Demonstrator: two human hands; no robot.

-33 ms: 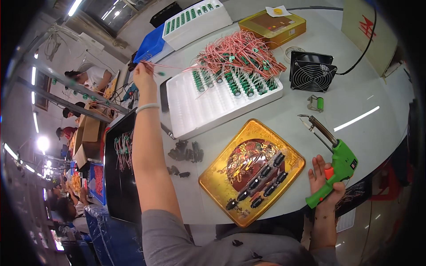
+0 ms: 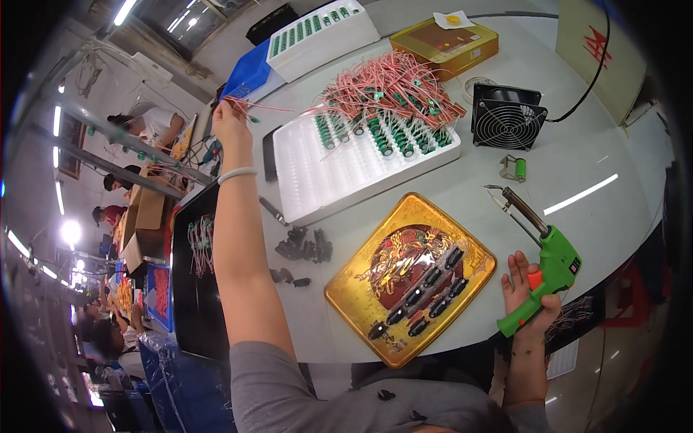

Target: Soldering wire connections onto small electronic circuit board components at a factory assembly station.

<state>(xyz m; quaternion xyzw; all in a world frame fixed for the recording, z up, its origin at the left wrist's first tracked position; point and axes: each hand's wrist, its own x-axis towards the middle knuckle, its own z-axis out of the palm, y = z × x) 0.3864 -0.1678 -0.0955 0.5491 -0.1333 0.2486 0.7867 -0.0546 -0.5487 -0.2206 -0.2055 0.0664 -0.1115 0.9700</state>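
My left hand (image 2: 232, 124) is reached out to the far left, its fingers pinched on thin red wires (image 2: 263, 107). A small green part (image 2: 253, 120) hangs beside the fingers, seemingly on these wires. In my right hand (image 2: 530, 303), at the table's near right edge, rests a green soldering gun (image 2: 557, 263) with its tip pointing up and left; some fingers stretch out loosely beside the handle. A gold tin lid (image 2: 346, 292) lies between my arms, with several small black parts (image 2: 432, 278) in rows on it.
Beyond the lid, a white foam tray (image 2: 303, 180) bears green components and a heap of red wires (image 2: 390, 83). A black fan (image 2: 509, 119) and a green solder spool (image 2: 514, 168) stand right. Loose black pieces (image 2: 303, 245) lie near my left forearm. Co-workers sit far left.
My left hand has shifted very slightly to the left with the red wires. The right hand and soldering gun look unmoved.
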